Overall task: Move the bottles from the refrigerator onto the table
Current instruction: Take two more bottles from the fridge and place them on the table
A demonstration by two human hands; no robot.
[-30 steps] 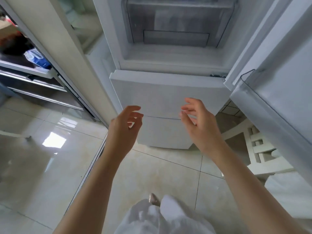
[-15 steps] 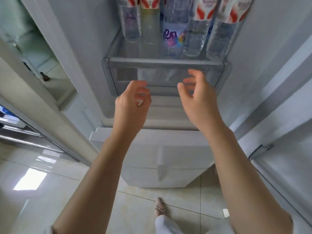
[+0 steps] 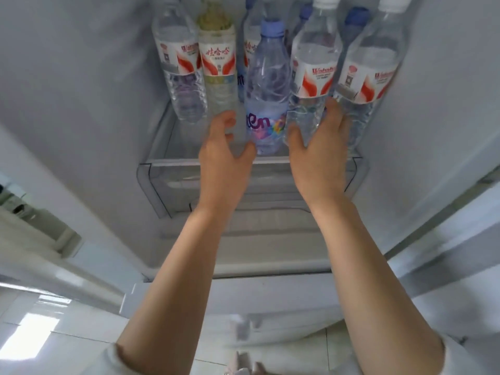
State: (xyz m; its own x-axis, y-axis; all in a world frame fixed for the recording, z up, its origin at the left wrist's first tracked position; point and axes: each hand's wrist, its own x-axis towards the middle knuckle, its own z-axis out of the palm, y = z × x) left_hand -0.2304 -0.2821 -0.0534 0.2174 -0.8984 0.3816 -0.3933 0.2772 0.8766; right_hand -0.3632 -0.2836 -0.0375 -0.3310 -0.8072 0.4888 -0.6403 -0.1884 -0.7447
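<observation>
Bottles [image 3: 266,85] crowd the fridge shelf [image 3: 189,162] at twelve o'clock. Left hand [image 3: 220,155] spread, unclosed; right hand [image 3: 319,147] cupping one, fingers apart. Probably full, heavy, slick: grip mid-body.

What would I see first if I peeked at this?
A row of water bottles standing on a fridge shelf, most with red-and-white labels. In the middle stands a bluish bottle with a purple cap. The left hand and the right hand reach in either side of it.
</observation>
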